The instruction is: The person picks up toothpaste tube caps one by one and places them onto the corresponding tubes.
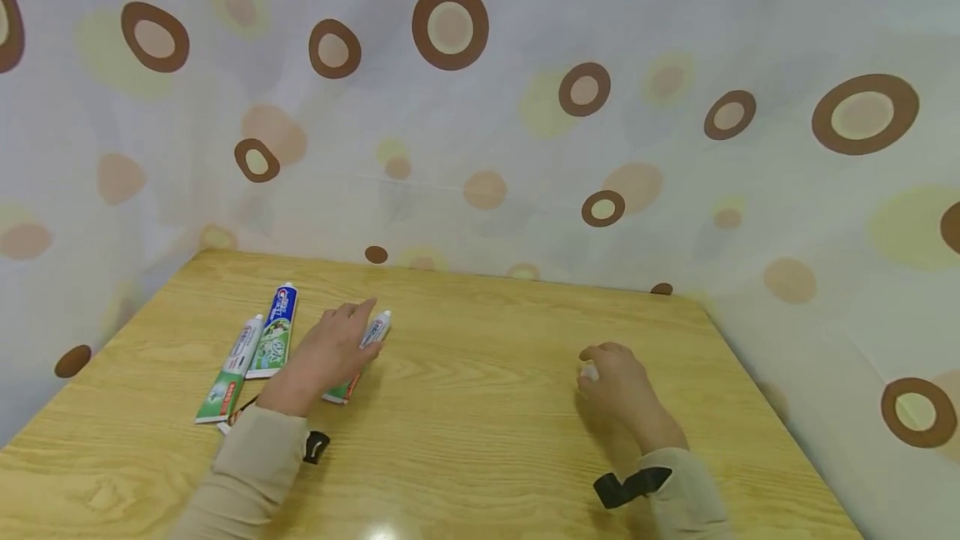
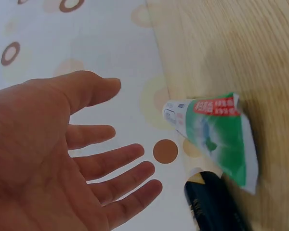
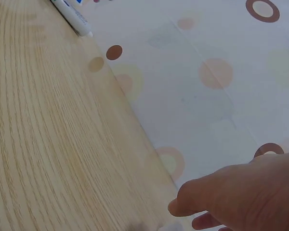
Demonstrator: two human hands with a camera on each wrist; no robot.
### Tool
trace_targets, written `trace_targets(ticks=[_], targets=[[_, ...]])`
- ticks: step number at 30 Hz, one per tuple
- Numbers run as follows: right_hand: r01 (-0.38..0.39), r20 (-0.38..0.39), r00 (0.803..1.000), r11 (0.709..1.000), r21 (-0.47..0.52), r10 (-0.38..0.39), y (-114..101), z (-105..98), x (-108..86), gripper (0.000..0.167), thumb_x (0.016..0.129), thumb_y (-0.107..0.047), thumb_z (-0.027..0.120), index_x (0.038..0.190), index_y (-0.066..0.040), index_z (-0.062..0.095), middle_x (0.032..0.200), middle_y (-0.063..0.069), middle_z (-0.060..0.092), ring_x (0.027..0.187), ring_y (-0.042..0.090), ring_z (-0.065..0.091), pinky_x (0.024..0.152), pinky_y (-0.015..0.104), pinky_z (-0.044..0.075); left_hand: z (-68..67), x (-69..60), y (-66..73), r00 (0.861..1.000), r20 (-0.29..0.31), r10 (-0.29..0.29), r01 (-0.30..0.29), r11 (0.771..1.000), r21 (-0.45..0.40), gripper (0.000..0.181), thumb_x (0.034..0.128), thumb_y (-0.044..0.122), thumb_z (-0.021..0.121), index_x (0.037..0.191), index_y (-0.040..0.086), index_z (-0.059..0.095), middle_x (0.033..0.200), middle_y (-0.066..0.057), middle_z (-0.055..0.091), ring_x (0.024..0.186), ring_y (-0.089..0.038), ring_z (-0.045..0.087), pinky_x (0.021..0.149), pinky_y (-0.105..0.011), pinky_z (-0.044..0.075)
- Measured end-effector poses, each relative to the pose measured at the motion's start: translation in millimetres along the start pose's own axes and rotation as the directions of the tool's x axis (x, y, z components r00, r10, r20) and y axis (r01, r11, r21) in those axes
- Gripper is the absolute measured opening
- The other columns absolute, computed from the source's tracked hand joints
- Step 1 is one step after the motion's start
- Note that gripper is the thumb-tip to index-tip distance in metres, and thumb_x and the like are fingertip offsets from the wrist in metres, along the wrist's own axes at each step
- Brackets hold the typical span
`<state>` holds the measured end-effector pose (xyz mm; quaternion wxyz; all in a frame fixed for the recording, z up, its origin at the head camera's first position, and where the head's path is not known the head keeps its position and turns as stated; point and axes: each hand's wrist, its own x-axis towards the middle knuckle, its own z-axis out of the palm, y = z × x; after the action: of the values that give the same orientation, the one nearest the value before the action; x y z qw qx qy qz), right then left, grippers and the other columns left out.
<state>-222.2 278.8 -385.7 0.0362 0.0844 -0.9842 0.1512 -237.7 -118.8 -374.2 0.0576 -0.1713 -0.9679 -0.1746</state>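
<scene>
My left hand (image 1: 327, 357) hovers with extended fingers over a white toothpaste tube (image 1: 376, 329) with a green and red end. In the left wrist view that toothpaste tube (image 2: 219, 137) lies apart from the spread fingers, beside a dark tube (image 2: 213, 204). Left of this hand lie a blue and green Crest toothpaste tube (image 1: 276, 332) and another white and green toothpaste tube (image 1: 231, 369). A further tube is mostly hidden under the left forearm. On the right, my right hand (image 1: 621, 382) pinches a small white thing (image 1: 590, 371), its kind unclear.
The wooden table (image 1: 480, 440) meets a spotted cloth wall (image 1: 480, 123) at the back and sides. A black strap (image 1: 632, 486) is around the right wrist, and a black wrist piece (image 1: 316, 447) shows by the left cuff.
</scene>
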Motion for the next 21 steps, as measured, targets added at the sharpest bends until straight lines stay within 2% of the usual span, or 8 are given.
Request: trace_targets(ticks=[4, 9, 15, 21], targets=[[0.000, -0.013, 1.000, 1.000, -0.025, 0.000, 1, 4, -0.7, 0.025, 0.089, -0.007, 0.065, 0.111, 0.004, 0.069, 0.114, 0.024, 0.066, 0.116, 0.049, 0.054, 0.096, 0.062, 0.045, 9.1, 0.1, -3.0, 0.999, 0.004, -0.034, 0.034, 0.999, 0.000, 0.058, 0.0974, 0.021, 0.062, 0.144, -0.007, 0.041, 0.131, -0.031, 0.055, 0.116, -0.049, 0.055, 0.095, -0.056, 0.049], [-0.035, -0.021, 0.999, 0.998, -0.049, 0.034, 4, 7, -0.7, 0.021, 0.090, -0.006, 0.064, 0.109, 0.000, 0.071, 0.108, 0.019, 0.068, 0.115, 0.048, 0.054, 0.093, 0.063, 0.045, 17.5, -1.2, -4.4, 0.999, -0.046, -0.026, 0.028, 0.998, 0.058, 0.053, 0.0935, 0.016, 0.066, 0.137, -0.008, 0.048, 0.119, -0.030, 0.061, 0.104, -0.047, 0.060, 0.089, -0.055, 0.051], [-0.056, -0.041, 0.998, 0.997, -0.061, 0.054, 8, 11, 0.8, 0.020, 0.090, -0.008, 0.068, 0.108, -0.002, 0.072, 0.106, 0.017, 0.068, 0.113, 0.047, 0.054, 0.088, 0.063, 0.045, 21.3, 4.6, -3.6, 0.996, 0.016, -0.090, 0.089, 0.995, 0.036, 0.048, 0.0936, 0.011, 0.062, 0.137, -0.006, 0.049, 0.116, -0.029, 0.062, 0.103, -0.043, 0.060, 0.086, -0.054, 0.052], [-0.056, -0.072, 0.996, 0.997, -0.049, 0.052, 11, 16, 4.2, 0.017, 0.089, -0.009, 0.068, 0.104, -0.002, 0.072, 0.102, 0.015, 0.067, 0.109, 0.045, 0.055, 0.084, 0.060, 0.046, 26.7, 7.7, 3.4, 0.996, 0.035, -0.082, 0.080, 0.996, 0.037, 0.036, 0.0944, 0.000, 0.052, 0.130, -0.004, 0.056, 0.102, -0.026, 0.063, 0.090, -0.039, 0.060, 0.077, -0.053, 0.052]])
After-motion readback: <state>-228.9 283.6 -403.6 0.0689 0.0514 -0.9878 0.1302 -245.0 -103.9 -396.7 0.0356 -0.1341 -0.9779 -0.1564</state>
